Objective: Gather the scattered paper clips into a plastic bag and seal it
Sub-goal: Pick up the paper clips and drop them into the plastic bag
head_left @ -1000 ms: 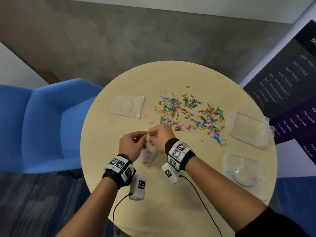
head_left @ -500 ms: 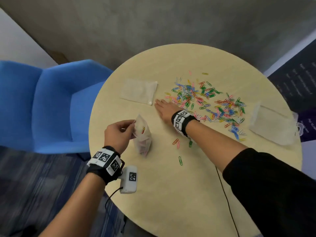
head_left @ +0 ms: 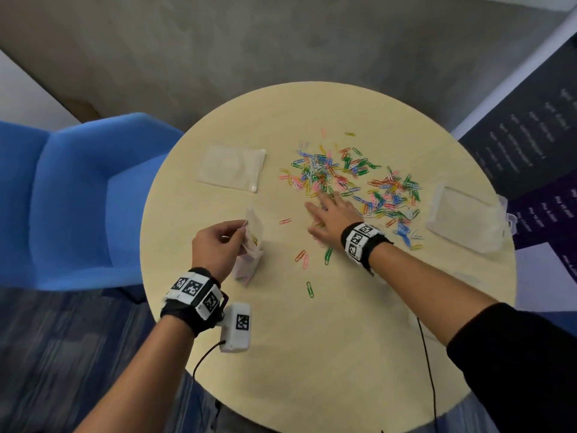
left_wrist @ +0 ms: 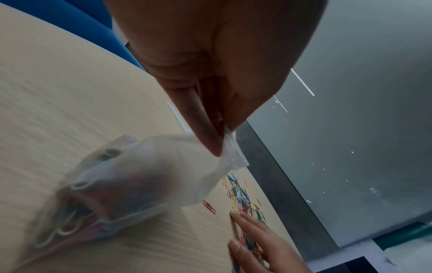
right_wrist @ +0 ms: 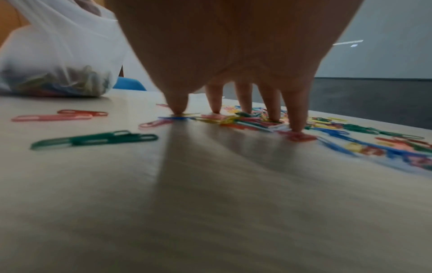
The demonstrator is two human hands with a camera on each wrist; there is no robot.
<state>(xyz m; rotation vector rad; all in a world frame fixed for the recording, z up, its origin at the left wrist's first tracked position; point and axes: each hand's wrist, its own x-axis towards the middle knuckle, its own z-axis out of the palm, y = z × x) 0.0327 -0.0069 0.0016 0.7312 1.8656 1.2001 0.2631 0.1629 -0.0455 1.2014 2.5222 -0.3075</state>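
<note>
1. Paper clips are lying in a many-coloured scatter on the far right part of the round worktop in the head view, with a few strays, a green one among them, lying nearer the person. The left hand is pinching the top edge of a small plastic bag with curled fingers; the bag is hanging with its lower end on the worktop and some clips are sitting inside. The right hand is reaching flat over the near edge of the scatter, fingers spread. An empty flat bag is lying beyond the left hand, and a bulkier clear bag is sitting near the right rim. A blue chair is standing to the left.

2. In the left wrist view, the left hand's fingers are gripping the plastic bag by its upper corner between thumb and forefinger. Clips are showing blurred through the film at its bottom. The right hand is resting on the paper clips beyond.

3. In the right wrist view, the right hand's fingers are standing straight and spread, tips pressing down on the paper clips without curling round any. A green pair and a pink clip are lying apart on the left. The plastic bag is hanging at upper left, clips gathered at its bottom.
</note>
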